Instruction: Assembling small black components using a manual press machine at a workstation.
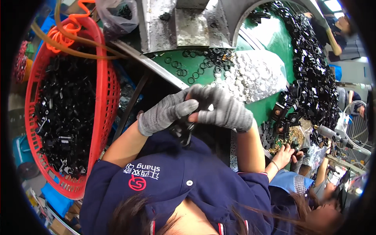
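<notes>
Both my hands wear grey knitted gloves and meet in front of my chest, at the near edge of the green table. My left hand point(166, 112) is closed round a black plastic part point(182, 132), whose lower end sticks out below the fingers. My right hand point(225, 109), slightly blurred, curls in from the other side with its bare thumb tip against the part. A small pale shiny spot shows between the hands; I cannot make out what it is. Just beyond them lie black rings point(191, 80) and silver discs point(254, 74) on a clear plastic bag.
At left stands a red basket point(100, 117) full of black parts, with an orange coiled hose point(64, 35) over it. A grey metal machine point(192, 27) rises behind the rings. Black parts point(313, 78) heap at right, near brass pieces point(293, 137) and a co-worker's hand point(282, 156).
</notes>
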`<state>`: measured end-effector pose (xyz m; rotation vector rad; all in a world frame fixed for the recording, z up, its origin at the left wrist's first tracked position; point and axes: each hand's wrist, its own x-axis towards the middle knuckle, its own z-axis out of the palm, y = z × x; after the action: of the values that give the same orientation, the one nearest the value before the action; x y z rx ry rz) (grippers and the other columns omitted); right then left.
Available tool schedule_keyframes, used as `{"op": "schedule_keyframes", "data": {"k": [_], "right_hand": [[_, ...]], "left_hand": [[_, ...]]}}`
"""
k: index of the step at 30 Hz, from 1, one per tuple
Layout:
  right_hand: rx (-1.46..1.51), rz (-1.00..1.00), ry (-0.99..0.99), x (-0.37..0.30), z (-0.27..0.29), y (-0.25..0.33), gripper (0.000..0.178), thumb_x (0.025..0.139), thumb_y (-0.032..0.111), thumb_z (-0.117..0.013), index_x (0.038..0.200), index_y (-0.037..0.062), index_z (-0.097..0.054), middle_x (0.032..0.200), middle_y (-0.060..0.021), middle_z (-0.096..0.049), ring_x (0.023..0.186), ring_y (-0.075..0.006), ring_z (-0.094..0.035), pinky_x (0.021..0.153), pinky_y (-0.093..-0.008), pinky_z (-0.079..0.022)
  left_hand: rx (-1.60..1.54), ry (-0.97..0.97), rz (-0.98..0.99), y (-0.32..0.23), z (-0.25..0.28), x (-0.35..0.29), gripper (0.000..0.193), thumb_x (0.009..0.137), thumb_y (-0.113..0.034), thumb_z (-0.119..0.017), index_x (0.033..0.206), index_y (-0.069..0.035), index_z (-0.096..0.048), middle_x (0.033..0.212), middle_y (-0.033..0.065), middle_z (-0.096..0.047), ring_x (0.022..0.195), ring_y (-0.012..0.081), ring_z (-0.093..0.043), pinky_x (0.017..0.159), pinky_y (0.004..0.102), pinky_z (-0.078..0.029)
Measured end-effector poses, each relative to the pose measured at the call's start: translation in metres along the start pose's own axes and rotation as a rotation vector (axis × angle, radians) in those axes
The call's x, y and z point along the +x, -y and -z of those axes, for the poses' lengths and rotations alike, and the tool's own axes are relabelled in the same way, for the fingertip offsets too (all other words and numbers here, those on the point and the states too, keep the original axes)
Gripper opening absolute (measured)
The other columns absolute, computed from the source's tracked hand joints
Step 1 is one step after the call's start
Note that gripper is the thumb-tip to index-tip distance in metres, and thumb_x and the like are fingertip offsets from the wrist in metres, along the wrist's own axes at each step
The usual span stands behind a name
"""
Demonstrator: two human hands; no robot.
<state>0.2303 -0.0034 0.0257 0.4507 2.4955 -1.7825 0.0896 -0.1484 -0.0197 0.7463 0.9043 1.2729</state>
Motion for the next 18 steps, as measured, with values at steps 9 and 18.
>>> {"op": "schedule_keyframes", "data": {"k": [9, 18], "right_hand": [[0.520, -0.136, -0.167, -0.020, -0.039, -0.028, 0.036, 0.079, 0.024, -0.078, 0.103, -0.0006, -0.068, 0.089, -0.0087, -0.069, 0.085, -0.0134, -0.063, 0.078, -0.0296, -0.050], [0.302, -0.219, -0.393, -0.014, -0.031, -0.028, 0.030, 0.082, 0.028, -0.074, 0.086, -0.0005, -0.066, 0.073, -0.0116, -0.066, 0.070, -0.0185, -0.063, 0.068, -0.0330, -0.050]], "left_hand": [[-0.178, -0.103, 0.193, 0.028, 0.023, -0.017, 0.066, 0.088, -0.031, -0.067, 0.143, -0.004, -0.042, 0.127, 0.0086, -0.058, 0.117, 0.0154, -0.053, 0.105, 0.0291, -0.036], [0.851, -0.333, -0.286, 0.002, -0.001, -0.022, 0.076, 0.074, -0.026, -0.082, 0.138, -0.006, -0.047, 0.108, 0.0082, -0.067, 0.099, 0.0175, -0.063, 0.090, 0.0294, -0.049]]}}
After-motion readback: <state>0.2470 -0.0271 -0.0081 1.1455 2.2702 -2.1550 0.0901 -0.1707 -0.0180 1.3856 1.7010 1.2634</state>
